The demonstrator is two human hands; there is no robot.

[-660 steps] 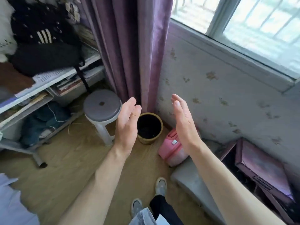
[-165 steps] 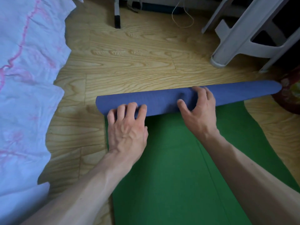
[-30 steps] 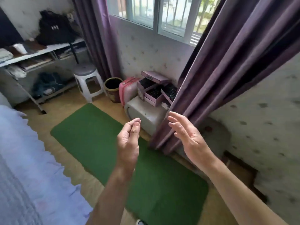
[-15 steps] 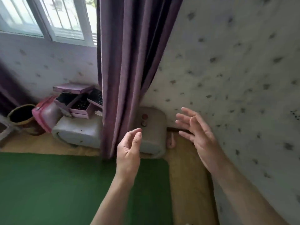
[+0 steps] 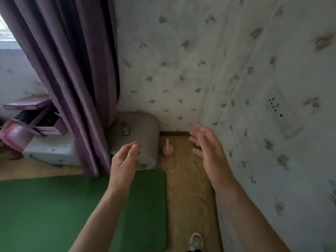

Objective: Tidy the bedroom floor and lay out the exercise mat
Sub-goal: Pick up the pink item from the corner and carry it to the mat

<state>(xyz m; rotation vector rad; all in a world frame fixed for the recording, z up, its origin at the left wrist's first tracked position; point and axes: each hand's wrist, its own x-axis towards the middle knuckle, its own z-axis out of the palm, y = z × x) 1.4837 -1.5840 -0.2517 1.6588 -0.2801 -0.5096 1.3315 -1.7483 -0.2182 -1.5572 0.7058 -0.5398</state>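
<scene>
The green exercise mat (image 5: 54,211) lies unrolled and flat on the wooden floor, filling the lower left; its right end stops beside a strip of bare floor along the wall. My left hand (image 5: 123,160) hovers above the mat's far right corner, fingers loosely curled and empty. My right hand (image 5: 209,151) is raised over the floor strip near the room corner, fingers spread, holding nothing. A small pink dumbbell (image 5: 167,148) stands on the floor in the corner, between my hands and beyond them.
A grey rounded case (image 5: 140,135) sits against the wall behind the mat's corner. The purple curtain (image 5: 72,79) hangs to the floor. Purple boxes (image 5: 40,117) rest on a second grey case (image 5: 51,150), beside a pink bag (image 5: 12,135). The wallpapered wall (image 5: 272,124) runs close on the right.
My view has swung right and down toward the room corner. The window and stool have left the view, and the pink dumbbell is now nearer the centre. Both hands remain raised and empty.
</scene>
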